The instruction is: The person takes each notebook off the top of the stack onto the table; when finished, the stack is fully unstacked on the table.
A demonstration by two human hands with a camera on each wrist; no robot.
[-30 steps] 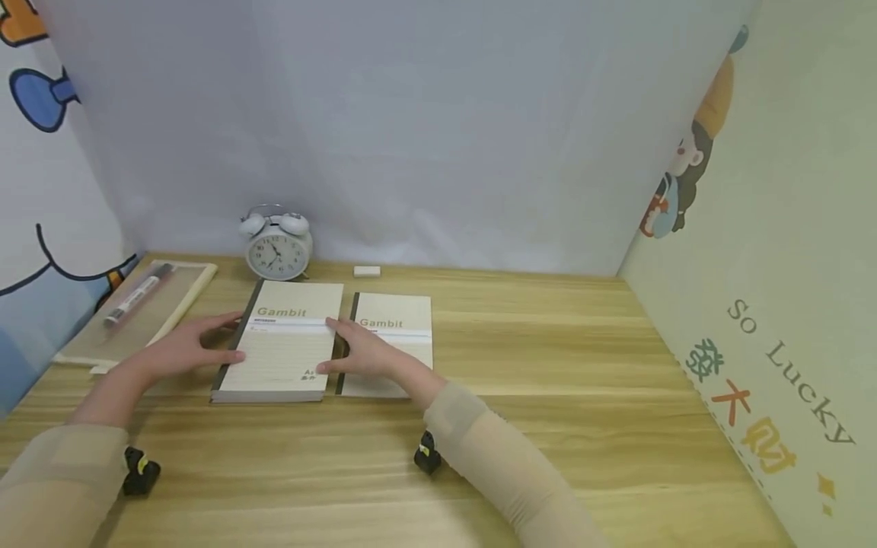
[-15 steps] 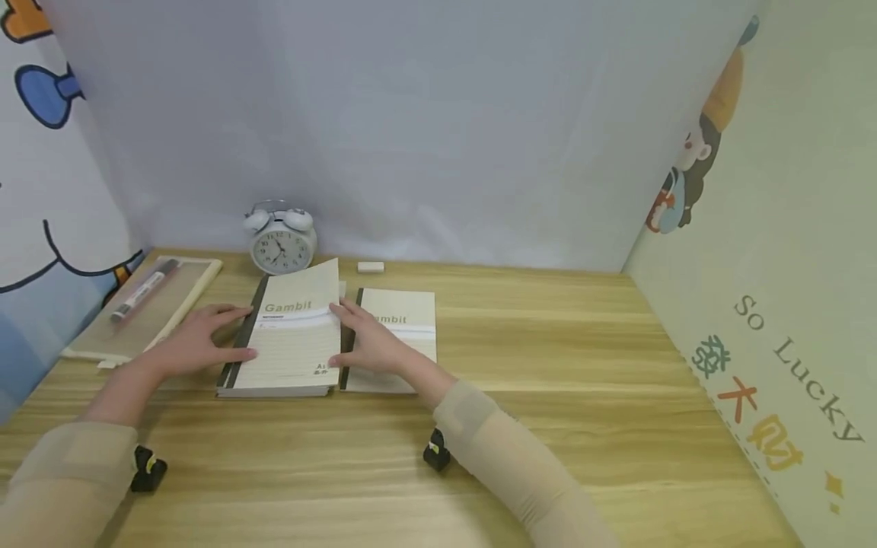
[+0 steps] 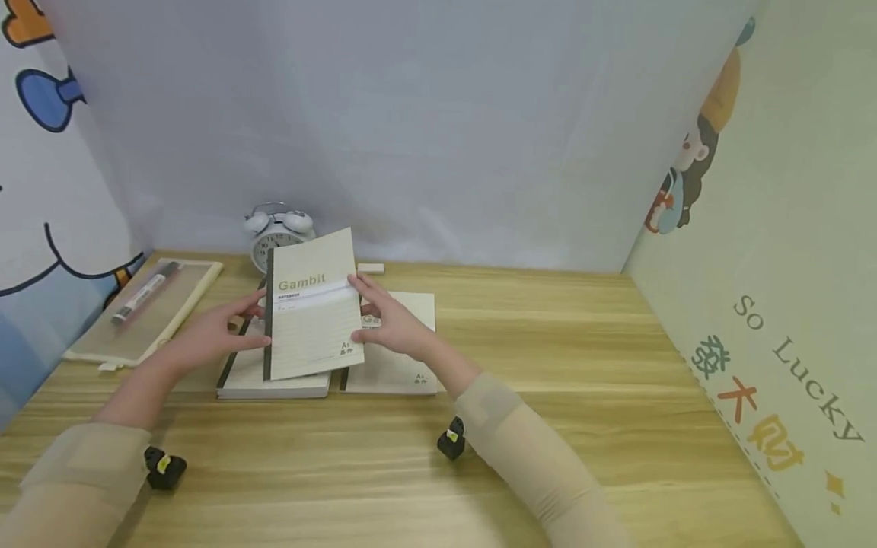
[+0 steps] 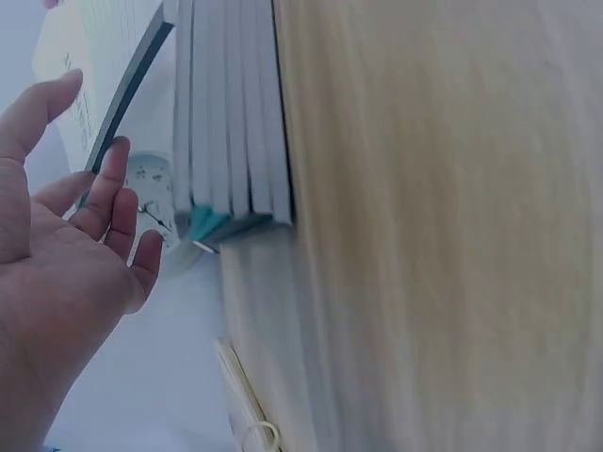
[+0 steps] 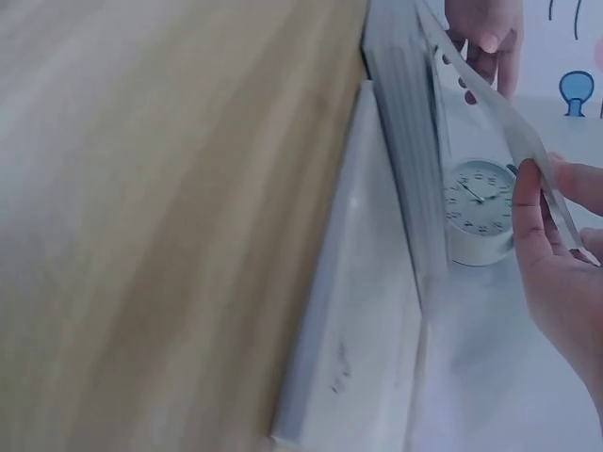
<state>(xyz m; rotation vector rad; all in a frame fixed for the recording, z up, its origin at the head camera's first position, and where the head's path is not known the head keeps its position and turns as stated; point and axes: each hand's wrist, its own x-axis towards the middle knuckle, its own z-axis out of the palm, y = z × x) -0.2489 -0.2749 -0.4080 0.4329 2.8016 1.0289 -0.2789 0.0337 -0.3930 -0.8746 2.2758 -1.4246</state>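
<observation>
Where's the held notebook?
Head view, left of centre: the held notebook is between left hand and right hand, above the notebook stack, partly hiding the alarm clock.

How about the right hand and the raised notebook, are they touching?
Touching: the right wrist view shows the right hand gripping the raised notebook by its edge.

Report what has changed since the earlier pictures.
The top notebook has risen off the left stack, moving up and rightward, tilted, held at its sides by the left hand and right hand. In the head view it now covers part of the clock. The right notebook, pouch, marker and white block stayed put.
</observation>
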